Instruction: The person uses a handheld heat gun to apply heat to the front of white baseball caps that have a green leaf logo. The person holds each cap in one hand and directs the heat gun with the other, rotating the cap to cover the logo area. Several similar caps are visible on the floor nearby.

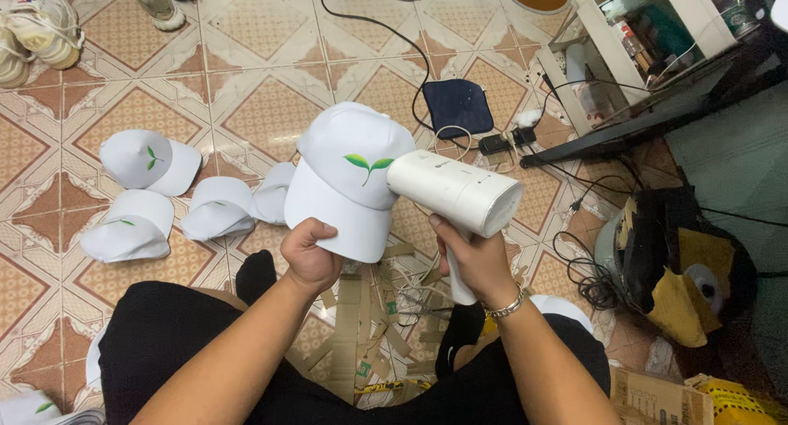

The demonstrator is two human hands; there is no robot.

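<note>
Left hand (310, 257) holds a white cap (353, 175) up by the edge of its brim, fingers closed on it, thumb on top. Cap carries a green two-leaf mark on the front panel. Right hand (476, 261) is wrapped tight around the handle of a white handheld steamer (455, 194), its nozzle touching the cap's front just right of the leaf mark.

Progress, as a judgement: four more white caps (152, 161) lie on the tiled floor (263, 105) left of the held cap, two showing the same green mark. Can't tell which of them are finished. More white cap edges show below and left of the held cap, by the person's knee, and one just right of the right wrist. So the job looks mid-batch, one cap in hand, split unknown.

Packages and labels: cardboard strips (361, 310) are scattered directly below the held cap, between the legs. A torn brown cardboard box (657, 396) sits far lower right of it, with a yellow package (735, 400) beside that. A dark blue square pad (458, 107) lies on the floor above and right of the cap, next to a power strip (507, 138).
</note>
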